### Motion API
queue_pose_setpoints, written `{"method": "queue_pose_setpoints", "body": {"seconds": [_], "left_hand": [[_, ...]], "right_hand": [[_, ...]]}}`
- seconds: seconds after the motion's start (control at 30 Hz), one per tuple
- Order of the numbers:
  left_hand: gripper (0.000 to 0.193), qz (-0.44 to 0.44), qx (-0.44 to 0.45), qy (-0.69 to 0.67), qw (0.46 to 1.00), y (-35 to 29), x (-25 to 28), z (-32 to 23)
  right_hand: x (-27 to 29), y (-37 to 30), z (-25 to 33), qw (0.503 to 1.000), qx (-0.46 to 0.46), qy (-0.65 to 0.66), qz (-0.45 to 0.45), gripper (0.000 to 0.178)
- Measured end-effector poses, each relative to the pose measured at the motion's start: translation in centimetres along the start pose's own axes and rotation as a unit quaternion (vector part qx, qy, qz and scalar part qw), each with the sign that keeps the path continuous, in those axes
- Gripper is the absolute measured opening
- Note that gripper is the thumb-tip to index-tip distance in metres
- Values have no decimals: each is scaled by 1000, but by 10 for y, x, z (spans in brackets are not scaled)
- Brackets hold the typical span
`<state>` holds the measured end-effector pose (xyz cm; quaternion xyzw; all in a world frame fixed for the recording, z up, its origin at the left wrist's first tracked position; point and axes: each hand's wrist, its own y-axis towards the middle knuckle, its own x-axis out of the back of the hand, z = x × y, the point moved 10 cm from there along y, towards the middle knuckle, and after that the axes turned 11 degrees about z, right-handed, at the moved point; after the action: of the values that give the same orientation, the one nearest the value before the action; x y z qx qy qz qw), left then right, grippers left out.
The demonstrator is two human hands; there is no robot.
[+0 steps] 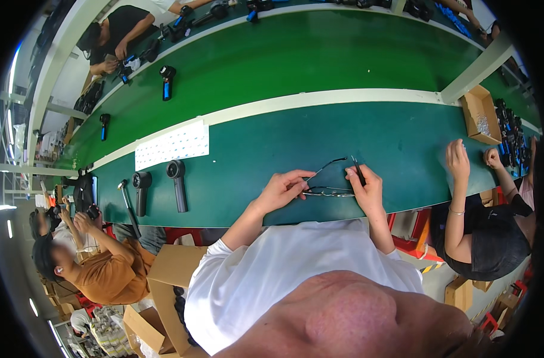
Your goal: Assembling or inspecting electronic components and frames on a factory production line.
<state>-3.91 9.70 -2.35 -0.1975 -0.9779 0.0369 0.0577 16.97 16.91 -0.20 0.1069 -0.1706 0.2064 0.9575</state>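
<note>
A pair of thin-framed eyeglasses (pixel 330 191) is held between my two hands, just above the near edge of the green table. My left hand (pixel 283 190) is closed, with the fingertips pinching the glasses at their left side; one dark temple arm slants up and away from it. My right hand (pixel 369 190) is closed at the right side of the frame. A slim black pointed tool (pixel 361 174) also sticks up out of its fingers, and its exact kind I cannot make out. The fingers partly cover the lenses.
Two grey handheld fans (pixel 177 185) and a long dark-handled tool (pixel 127 201) lie to the left, below a white sheet (pixel 172 145). More fans rest on the green belt (pixel 284 53) beyond the rail. A cardboard box (pixel 480 113) and a co-worker (pixel 490 238) are at right.
</note>
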Motion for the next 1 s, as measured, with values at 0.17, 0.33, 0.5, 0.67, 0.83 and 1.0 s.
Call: {"method": "queue_pose_setpoints", "body": {"seconds": [0.17,0.33,0.5,0.67,0.83,1.0], "left_hand": [[35,-1,-1,1,1000,-1,0,-2],[35,-1,2,0,1000,-2,0,-2],[34,7,19,-4,1000,2,0,1],[34,-14,34,-24,999,-7,2,13],[33,-2,47,-24,999,0,-3,13],[33,-13,54,-14,998,-2,-1,16]], "right_hand": [[1,0,3,1000,-2,-4,1,13],[0,1,5,1000,3,-5,4,12],[2,-3,2,1000,10,-15,-13,13],[2,1,10,1000,20,-19,-2,17],[8,-2,10,999,37,-34,-6,21],[6,-2,5,999,17,-32,9,19]]}}
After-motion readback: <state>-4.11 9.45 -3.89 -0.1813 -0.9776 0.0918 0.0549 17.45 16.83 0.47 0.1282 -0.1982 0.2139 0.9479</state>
